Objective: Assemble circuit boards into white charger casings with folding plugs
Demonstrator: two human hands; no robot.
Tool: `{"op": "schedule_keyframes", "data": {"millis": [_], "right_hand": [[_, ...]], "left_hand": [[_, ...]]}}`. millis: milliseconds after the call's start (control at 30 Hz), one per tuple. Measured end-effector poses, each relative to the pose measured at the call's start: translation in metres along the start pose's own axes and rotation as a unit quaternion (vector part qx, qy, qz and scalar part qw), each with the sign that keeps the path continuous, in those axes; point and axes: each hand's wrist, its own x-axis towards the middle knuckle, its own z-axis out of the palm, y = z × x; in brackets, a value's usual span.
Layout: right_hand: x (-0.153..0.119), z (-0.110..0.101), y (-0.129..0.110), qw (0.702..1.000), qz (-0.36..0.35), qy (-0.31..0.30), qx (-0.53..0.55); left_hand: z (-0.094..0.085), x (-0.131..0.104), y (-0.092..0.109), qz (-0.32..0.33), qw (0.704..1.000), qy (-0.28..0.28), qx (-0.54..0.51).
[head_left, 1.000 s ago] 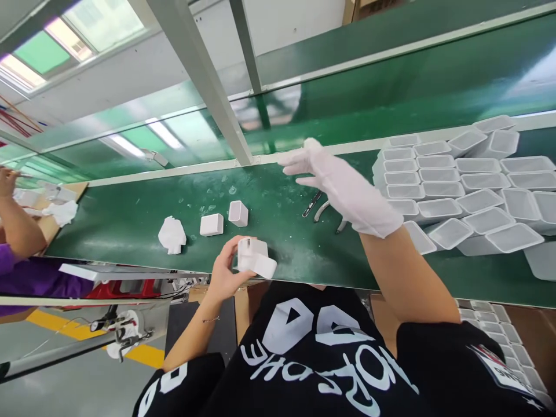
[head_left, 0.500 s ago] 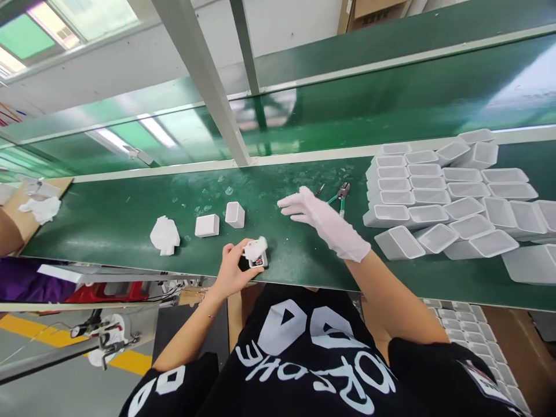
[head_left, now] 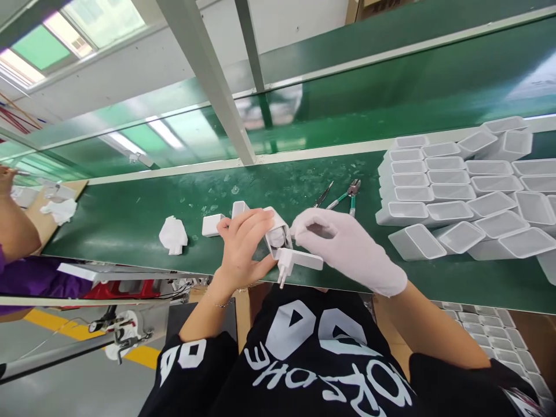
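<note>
My left hand [head_left: 247, 243], bare, is closed around a white plastic box-shaped housing [head_left: 278, 217] and tilts its open end toward me. Just below that opening hangs a white plug [head_left: 285, 263] with two pins and a flat white end plate; how it joins the housing is hidden. My right hand [head_left: 343, 243], in a white glove, has thumb and fingers brought together in a pinch at the housing's right edge. What lies between those fingertips is too small to make out. Two more white housings [head_left: 212, 225] sit behind my left hand, partly covered.
Many open white housings [head_left: 412, 194] stand in rows on the right of the green bench [head_left: 143, 202]. Cutting pliers [head_left: 347, 194] and a thin pointed tool [head_left: 324, 194] lie behind my right hand. A white glove [head_left: 174, 234] rests at left. Another person's arm [head_left: 17, 226] is at far left.
The housing is now raised and tilted, with the plug hanging out at its open end. My right hand has come down to it and changed from spread fingers to a pinch.
</note>
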Motion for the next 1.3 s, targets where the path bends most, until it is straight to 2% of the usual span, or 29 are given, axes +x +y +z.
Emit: {"op": "schedule_keyframes", "data": {"millis": [200, 433, 633, 733, 867, 1067, 1167, 1233, 1300], "right_hand": [[-0.005, -0.003, -0.006, 0.994, -0.067, 0.037, -0.077], [-0.009, -0.008, -0.007, 0.964, -0.148, 0.058, -0.211], [-0.004, 0.002, 0.006, 0.942, -0.208, 0.155, -0.214], [-0.006, 0.001, 0.006, 0.957, -0.183, 0.165, -0.154], [-0.013, -0.009, 0.0, 0.981, -0.117, 0.118, -0.1], [-0.012, -0.013, -0.009, 0.968, -0.099, 0.073, -0.217], [-0.008, -0.008, -0.015, 0.957, -0.086, 0.086, -0.262], [-0.006, -0.009, -0.018, 0.965, -0.064, 0.073, -0.245], [-0.007, -0.013, -0.018, 0.981, -0.023, 0.019, -0.191]], "left_hand": [[0.001, 0.015, 0.005, 0.033, 0.999, 0.042, -0.007], [0.0, 0.021, 0.015, 0.055, 0.998, 0.031, -0.028], [0.007, 0.02, 0.018, 0.031, 0.998, 0.01, -0.044], [0.01, 0.019, 0.02, 0.021, 0.997, 0.006, -0.077], [0.012, 0.018, 0.022, 0.014, 0.995, 0.006, -0.095], [0.017, 0.018, 0.02, 0.038, 0.997, 0.017, -0.071], [0.02, 0.018, 0.019, 0.04, 0.997, 0.031, -0.067], [0.021, 0.017, 0.019, 0.028, 0.997, 0.034, -0.07], [0.021, 0.016, 0.019, 0.015, 0.996, 0.033, -0.077]]}}
